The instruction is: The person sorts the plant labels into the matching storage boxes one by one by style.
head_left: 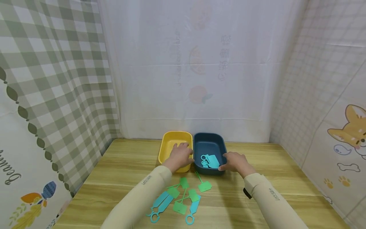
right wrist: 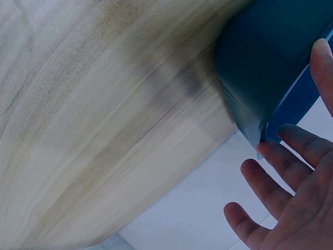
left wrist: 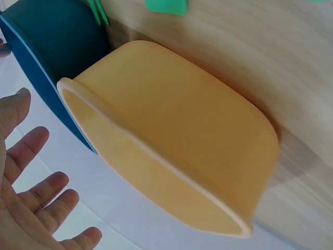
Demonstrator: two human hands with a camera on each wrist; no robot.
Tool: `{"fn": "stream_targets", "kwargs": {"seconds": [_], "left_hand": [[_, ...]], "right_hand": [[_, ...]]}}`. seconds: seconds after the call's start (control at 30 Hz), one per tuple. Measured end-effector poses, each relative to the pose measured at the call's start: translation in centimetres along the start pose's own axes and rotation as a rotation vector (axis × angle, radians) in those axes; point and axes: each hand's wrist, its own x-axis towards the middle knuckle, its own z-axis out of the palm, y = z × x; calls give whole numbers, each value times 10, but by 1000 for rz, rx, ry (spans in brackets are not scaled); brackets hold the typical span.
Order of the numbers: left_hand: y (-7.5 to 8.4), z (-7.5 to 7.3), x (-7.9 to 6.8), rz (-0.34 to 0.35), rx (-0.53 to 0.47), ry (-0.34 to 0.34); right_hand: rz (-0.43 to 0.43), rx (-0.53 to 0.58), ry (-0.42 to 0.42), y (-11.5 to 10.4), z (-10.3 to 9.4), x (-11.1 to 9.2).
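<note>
My left hand hovers over the yellow bin, its fingers spread and nothing in them. In the left wrist view the loosely spread fingers are beside the yellow bin's rim. At the right side of the dark blue bin is my right hand; in the right wrist view its thumb and fingertips are right at the blue rim. Inside the blue bin lie several light blue ringed tags. Its neighbour, the yellow bin, stands close against its left side.
In front of the bins, green tags with thin stems lie scattered on the wooden table. Light blue ringed tags lie among them, partly by the left sleeve. Cloth curtains hang behind and at both sides.
</note>
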Motion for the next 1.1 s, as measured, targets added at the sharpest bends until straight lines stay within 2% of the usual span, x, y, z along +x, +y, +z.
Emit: {"fn": "stream_targets", "kwargs": {"seconds": [0.23, 0.47, 0.9, 1.1], "left_hand": [[-13, 4, -20, 35, 39, 16], [-27, -1, -41, 55, 11, 53], [-57, 2, -77, -2, -104, 27], [-65, 8, -99, -18, -128, 60]], "right_hand": [[4, 6, -2, 0, 1, 2], [7, 3, 4, 1, 1, 1], [4, -5, 1, 0, 2, 1], [10, -7, 1, -1, 1, 0]]}}
